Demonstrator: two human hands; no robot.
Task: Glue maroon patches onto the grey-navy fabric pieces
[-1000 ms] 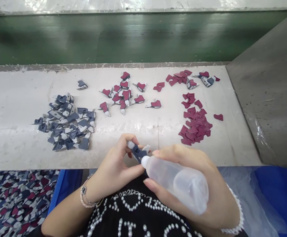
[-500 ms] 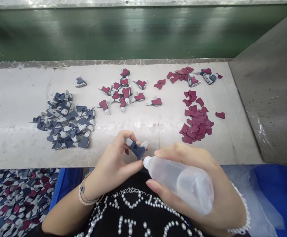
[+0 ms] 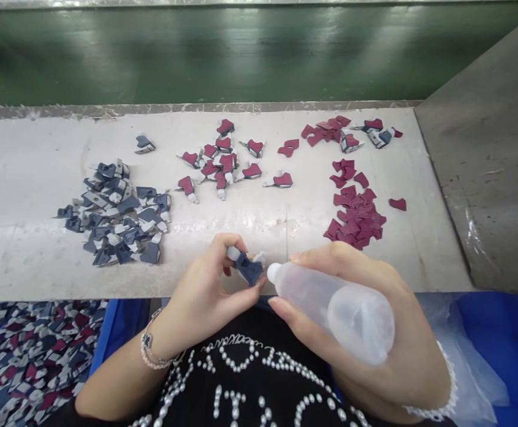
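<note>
And back eased the bottle [image 3: 336, 313]! The right hand [image 3: 412, 332] gripped it, nozzle [image 3: 273, 273] just clear of the part [image 3: 246, 265], apparently leaving that unobstructed; the left hand [image 3: 205, 287] pinched it near the tabletop's [image 3: 27, 255] front edge.

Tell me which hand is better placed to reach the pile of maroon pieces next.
Probably the right hand: it is closer to the maroon pieces, though it grips a translucent bottle. The left hand is farther away and holds a blue-grey part.
</note>
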